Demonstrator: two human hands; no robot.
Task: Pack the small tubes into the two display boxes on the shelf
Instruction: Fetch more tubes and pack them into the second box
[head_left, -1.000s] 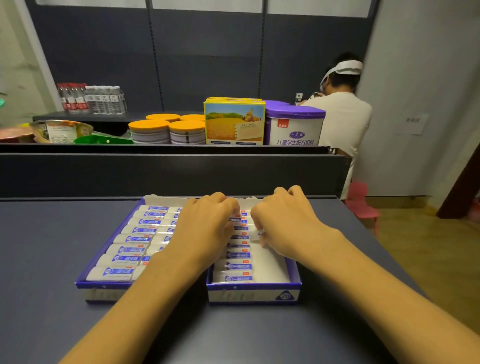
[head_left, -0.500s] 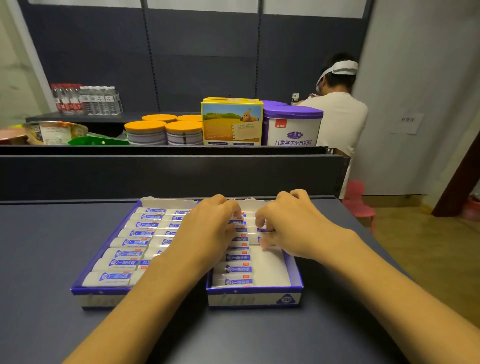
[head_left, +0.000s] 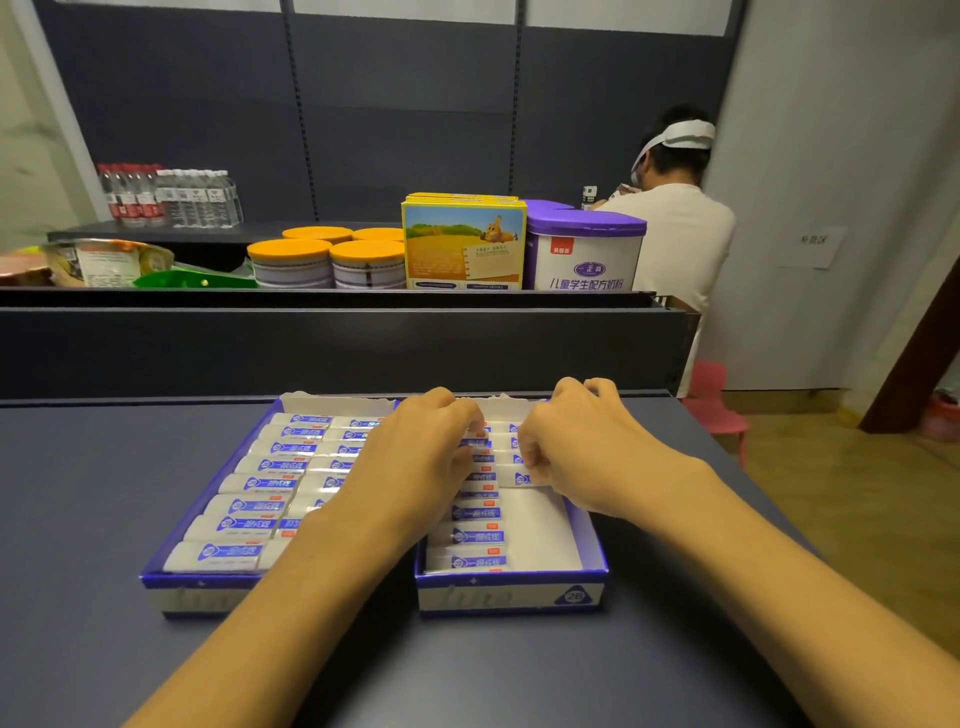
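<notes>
Head view looks down on a dark blue shelf top (head_left: 93, 519) where two blue-rimmed display boxes sit side by side, close together. The left display box (head_left: 208, 584) is filled with white tubes with blue labels (head_left: 249, 483) lying crosswise in two columns. The right display box (head_left: 511, 592) has a full left column of tubes (head_left: 475, 538), while its right column is filled only at the far end, leaving bare white floor (head_left: 540, 525) toward the near wall. The left hand (head_left: 415, 457) reaches across the inner corner of the left box, fingers curled down onto the tubes in the right box; whether it pinches one I cannot tell. The right hand (head_left: 587, 447) has curled fingers at the nearest tube of the short column (head_left: 522, 479), and its grip is likewise hidden. The shelf's right edge lies just beyond the right box, with wooden floor (head_left: 857, 519) and a pink stool (head_left: 717, 410) past it. Behind the boxes rises a dark back rail (head_left: 311, 348), with orange-lidded tins (head_left: 291, 262) and a purple-lidded canister (head_left: 584, 249) above it.
</notes>
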